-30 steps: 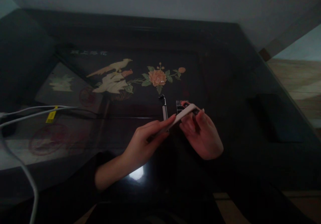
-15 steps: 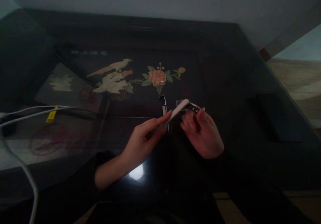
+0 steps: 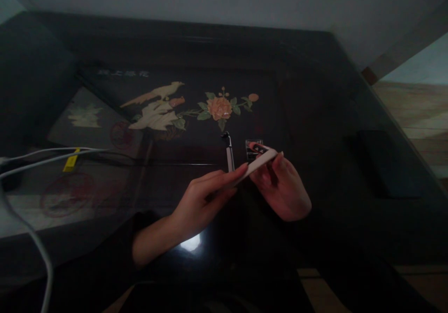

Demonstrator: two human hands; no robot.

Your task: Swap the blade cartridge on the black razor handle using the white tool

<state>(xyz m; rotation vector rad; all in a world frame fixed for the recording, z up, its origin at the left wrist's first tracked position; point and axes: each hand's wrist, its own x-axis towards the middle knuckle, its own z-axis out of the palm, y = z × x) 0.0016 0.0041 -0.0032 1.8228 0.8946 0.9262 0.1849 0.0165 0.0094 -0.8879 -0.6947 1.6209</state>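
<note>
The left hand [image 3: 201,201] pinches a pale nail file [image 3: 258,161] between thumb and fingers, its far end laid across the fingertips of the right hand [image 3: 282,189], whose fingers curl inward, holding nothing I can make out. Both hover above the dark glass table [image 3: 315,93], near a small case [image 3: 254,147].

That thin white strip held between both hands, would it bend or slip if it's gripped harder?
The white strip looks straight though only its ends are held, by the left hand and right hand, so it is probably stiff. It looks thin and flat, likely light. Its pale surface seems smooth, so it might slip from a fingertip grip.
</note>
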